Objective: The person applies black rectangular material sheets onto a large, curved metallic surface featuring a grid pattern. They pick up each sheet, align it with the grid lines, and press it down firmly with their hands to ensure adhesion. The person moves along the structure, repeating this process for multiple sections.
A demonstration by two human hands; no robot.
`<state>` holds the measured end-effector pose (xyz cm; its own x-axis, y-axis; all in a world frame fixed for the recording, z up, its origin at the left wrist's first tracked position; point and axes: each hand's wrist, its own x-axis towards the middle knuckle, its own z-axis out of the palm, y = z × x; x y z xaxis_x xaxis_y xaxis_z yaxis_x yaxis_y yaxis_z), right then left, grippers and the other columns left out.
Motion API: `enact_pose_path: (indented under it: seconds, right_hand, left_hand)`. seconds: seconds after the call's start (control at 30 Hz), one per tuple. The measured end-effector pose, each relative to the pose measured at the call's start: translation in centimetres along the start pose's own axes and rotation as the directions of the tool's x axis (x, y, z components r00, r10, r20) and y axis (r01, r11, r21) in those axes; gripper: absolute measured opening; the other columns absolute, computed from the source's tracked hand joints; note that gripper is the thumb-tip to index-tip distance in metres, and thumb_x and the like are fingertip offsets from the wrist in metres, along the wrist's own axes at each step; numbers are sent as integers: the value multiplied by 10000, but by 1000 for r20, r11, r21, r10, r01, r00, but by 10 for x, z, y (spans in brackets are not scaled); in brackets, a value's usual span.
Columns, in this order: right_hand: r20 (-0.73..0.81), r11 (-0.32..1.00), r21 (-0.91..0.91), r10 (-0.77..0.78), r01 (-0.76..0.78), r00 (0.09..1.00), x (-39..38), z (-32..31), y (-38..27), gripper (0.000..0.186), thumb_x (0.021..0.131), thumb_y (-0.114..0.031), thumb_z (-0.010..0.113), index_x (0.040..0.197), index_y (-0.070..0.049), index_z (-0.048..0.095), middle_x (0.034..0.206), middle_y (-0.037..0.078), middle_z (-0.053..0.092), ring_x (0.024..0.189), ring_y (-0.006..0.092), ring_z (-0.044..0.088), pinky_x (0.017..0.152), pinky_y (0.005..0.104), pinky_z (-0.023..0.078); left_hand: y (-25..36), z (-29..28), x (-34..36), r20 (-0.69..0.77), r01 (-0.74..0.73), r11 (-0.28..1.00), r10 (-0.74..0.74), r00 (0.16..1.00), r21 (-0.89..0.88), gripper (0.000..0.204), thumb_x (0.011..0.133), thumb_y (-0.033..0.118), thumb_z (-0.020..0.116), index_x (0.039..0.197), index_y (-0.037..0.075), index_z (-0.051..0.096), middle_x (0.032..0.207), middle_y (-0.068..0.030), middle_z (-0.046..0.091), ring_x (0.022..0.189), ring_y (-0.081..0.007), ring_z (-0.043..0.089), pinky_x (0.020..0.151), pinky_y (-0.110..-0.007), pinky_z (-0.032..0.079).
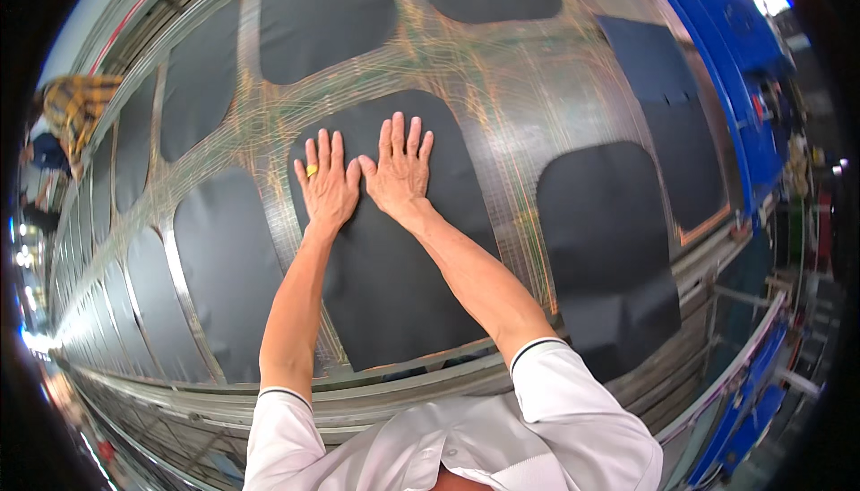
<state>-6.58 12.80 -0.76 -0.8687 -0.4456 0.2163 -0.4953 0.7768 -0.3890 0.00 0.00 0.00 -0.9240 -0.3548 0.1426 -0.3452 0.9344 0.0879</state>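
Note:
Both hands lie flat on a black fabric panel [403, 285] with a rounded far edge, spread on a long metal table [511, 124]. My left hand [330, 185] has its fingers extended and wears a yellow band on one finger. Just to its right, my right hand [397, 168] presses palm down with fingers spread, its thumb close to the left hand. Coloured lines cross the table surface around the panel. Another black panel [600, 213] lies to the right, its near end hanging over the table's edge.
More black panels [228, 258] line the table to the left, with others [327, 16] along the far side. A dark blue-black piece [667, 115] lies at the right end, beside a blue machine frame [730, 70]. A person in a plaid shirt [79, 110] is at the far left.

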Motion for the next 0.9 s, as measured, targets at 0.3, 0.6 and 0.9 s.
enact_pose_path:
  seconds: [0.3, 0.6, 0.9]
  right_hand:
    - [41, 988, -22, 151, -150, 988, -127, -66, 46, 929, 935, -569, 526, 1507, 101, 229, 1604, 278, 130, 1475, 492, 83, 1194, 597, 77]
    - [111, 977, -62, 208, -202, 972, -250, -112, 69, 911, 953, -524, 519, 1523, 95, 171, 1615, 282, 75, 1504, 439, 36, 1201, 581, 49]
    - [130, 996, -14, -85, 88, 988, -265, -114, 70, 691, 999, -429, 499, 1522, -18, 312, 1611, 159, 218, 1483, 419, 145, 1193, 574, 132]
  left_hand:
    - [23, -36, -124, 117, -35, 996, 44, 992, -82, 689, 986, 399, 485, 1546, 61, 270, 1628, -172, 188, 1503, -363, 164, 1205, -543, 117]
    - [10, -40, -200, 148, -107, 994, 102, 984, 22, 713, 987, 386, 487, 1534, -3, 248, 1625, -205, 162, 1510, -389, 110, 1186, -607, 64]
    - [111, -53, -218, 215, -387, 909, 413, 885, -152, 642, 977, 369, 502, 1543, 127, 321, 1636, -141, 183, 1506, -416, 90, 1181, -626, 73]
